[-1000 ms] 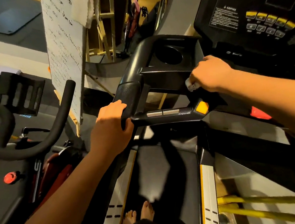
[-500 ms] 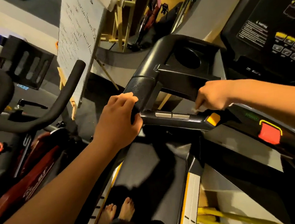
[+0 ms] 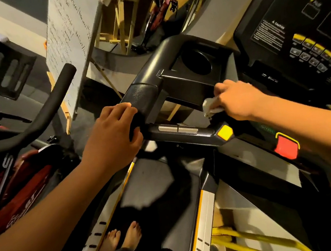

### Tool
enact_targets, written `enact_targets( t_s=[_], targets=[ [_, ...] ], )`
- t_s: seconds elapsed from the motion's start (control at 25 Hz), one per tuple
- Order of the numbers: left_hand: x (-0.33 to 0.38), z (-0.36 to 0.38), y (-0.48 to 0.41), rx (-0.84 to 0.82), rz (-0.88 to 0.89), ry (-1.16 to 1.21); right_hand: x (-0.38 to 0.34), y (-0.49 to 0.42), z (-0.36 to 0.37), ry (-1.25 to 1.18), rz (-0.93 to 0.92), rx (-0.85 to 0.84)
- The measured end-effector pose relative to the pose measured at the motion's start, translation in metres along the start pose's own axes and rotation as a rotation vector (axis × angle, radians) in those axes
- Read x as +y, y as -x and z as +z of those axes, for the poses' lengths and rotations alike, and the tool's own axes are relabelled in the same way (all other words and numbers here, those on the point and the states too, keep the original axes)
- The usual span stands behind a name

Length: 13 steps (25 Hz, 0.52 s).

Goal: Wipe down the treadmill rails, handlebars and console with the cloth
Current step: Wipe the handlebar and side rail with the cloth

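Now your left hand (image 3: 111, 138) grips the handlebar (image 3: 181, 132), your right hand (image 3: 236, 101) pinches the cloth (image 3: 209, 106) just above it: soft, light, probably best held bunched.

Dim, warm light falls across the room. A handwritten sheet (image 3: 69, 39) leans on a wooden easel (image 3: 121, 29) at upper centre, above a grey floor (image 3: 40, 82). An exercise bike stands at the left of the frame (black handlebar (image 3: 45, 113), red frame (image 3: 26, 187)). Yellow tubes (image 3: 250, 238) cross the lower right corner.
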<state>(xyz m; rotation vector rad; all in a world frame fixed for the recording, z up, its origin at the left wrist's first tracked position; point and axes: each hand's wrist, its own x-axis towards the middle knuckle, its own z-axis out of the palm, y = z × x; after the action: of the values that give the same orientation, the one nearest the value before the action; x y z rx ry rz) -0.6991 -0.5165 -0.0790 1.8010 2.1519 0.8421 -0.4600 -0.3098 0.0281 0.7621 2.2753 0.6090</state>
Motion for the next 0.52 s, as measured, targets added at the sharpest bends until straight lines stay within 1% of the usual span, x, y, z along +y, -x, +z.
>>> enact_targets(
  t_s=[0.12,0.2,0.28,0.36,0.4,0.52],
  targets=[
    [0.003,-0.002,0.000,0.008,-0.012,0.005,-0.016,-0.028,-0.007,-0.058,0.010,-0.030],
    [0.003,-0.002,0.001,0.001,-0.021,0.009,0.006,-0.017,-0.014,-0.102,-0.008,-0.065],
    [0.003,-0.001,0.001,0.006,-0.019,0.008,0.034,0.007,-0.022,-0.136,0.066,-0.101],
    [0.002,0.000,0.001,0.013,-0.024,-0.006,0.043,0.015,-0.024,-0.223,0.119,-0.078],
    [0.002,0.000,0.000,0.009,-0.021,-0.010,0.035,0.012,-0.023,-0.249,0.113,-0.057],
    [0.004,-0.001,0.000,0.008,-0.013,0.000,-0.004,-0.010,-0.004,-0.212,0.009,-0.054]
  ],
)
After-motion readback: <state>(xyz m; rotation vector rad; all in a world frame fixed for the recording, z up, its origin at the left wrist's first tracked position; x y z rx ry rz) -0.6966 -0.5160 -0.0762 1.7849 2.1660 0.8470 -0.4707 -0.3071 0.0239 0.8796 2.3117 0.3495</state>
